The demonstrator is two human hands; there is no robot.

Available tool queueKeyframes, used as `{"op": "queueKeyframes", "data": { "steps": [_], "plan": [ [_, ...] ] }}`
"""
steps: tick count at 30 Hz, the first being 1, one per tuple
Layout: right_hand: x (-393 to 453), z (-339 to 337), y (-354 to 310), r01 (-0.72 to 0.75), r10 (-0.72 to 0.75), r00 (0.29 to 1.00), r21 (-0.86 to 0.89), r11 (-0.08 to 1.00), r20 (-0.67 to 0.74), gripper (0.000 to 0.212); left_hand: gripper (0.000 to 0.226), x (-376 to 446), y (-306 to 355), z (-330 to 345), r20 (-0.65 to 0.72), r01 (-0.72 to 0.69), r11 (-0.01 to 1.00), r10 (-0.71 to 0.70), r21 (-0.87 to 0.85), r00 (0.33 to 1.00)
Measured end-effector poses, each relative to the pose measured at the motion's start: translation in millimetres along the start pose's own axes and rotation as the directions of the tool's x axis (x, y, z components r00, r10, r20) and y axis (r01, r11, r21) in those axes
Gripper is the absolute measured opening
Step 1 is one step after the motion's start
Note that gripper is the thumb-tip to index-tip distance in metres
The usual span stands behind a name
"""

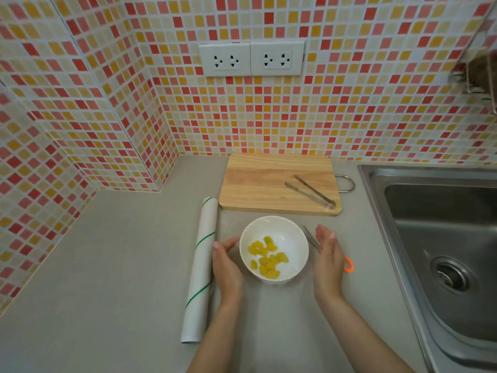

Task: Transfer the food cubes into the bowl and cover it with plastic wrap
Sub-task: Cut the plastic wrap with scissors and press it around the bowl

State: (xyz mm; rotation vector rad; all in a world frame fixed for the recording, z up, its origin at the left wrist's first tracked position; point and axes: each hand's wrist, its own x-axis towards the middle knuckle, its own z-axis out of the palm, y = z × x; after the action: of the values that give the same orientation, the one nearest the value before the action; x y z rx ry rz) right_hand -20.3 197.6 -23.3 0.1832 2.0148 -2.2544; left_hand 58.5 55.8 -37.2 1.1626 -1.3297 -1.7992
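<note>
A white bowl (pixel 273 249) stands on the grey bench (pixel 121 265), a little in front of a wooden cutting board (pixel 269 184); yellow food cubes (pixel 266 258) lie heaped in its bottom, and a faint sheen across the rim suggests plastic wrap stretched over the top, though how far it reaches down the sides cannot be told; the left hand (pixel 226 265) sits just beside the bowl's left wall, fingers straight and together, curving lightly toward the bowl and at or very near its side; the right hand (pixel 329 257) stands edge-on to the right of the bowl, fingers straight and spread flat, apart from the rim and gripping nothing; a roll of plastic wrap (pixel 201 270) with green stripes lies lengthwise on the bench just left of the left hand; metal tongs (pixel 312 192) rest on the right part of the cutting board; behind the right hand a thin metal tool with an orange loop (pixel 349 264) lies on the bench, mostly hidden; a steel sink (pixel 443 238) fills the right side; two white wall sockets (pixel 251 59) sit in the mosaic tile wall above the board.
</note>
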Motion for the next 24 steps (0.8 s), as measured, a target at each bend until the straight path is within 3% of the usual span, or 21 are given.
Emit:
{"op": "queueKeyframes", "data": {
  "steps": [2, 5, 7, 14, 24],
  "plan": [
    [-14, 4, 7, -0.030, 0.028, 0.999, 0.060, 0.998, 0.032, 0.045, 0.054, 4, 8, 3, 0.054, -0.037, 0.999, 0.035, 0.033, 0.998],
    [-23, 23, 7, -0.035, 0.025, 0.995, 0.104, 0.994, 0.094, 0.048, 0.050, 2, 19, 19, 0.250, 0.005, 1.000, -0.012, 0.028, 0.968],
    [-18, 32, 4, -0.035, 0.029, 0.998, 0.097, 0.995, 0.061, 0.047, 0.049, -1, 19, 27, 0.301, 0.018, 1.000, -0.021, 0.013, 0.954],
    [4, 41, -4, -0.132, 0.127, 0.990, 0.092, 0.987, 0.055, 0.046, 0.041, -6, 14, 31, 0.225, -0.072, 0.997, 0.066, 0.017, 0.972],
    [14, 46, -12, -0.139, 0.134, 0.988, 0.069, 0.988, 0.072, 0.047, 0.040, -6, 20, 36, 0.224, -0.140, 0.984, 0.113, 0.110, 0.968]
  ]
}}
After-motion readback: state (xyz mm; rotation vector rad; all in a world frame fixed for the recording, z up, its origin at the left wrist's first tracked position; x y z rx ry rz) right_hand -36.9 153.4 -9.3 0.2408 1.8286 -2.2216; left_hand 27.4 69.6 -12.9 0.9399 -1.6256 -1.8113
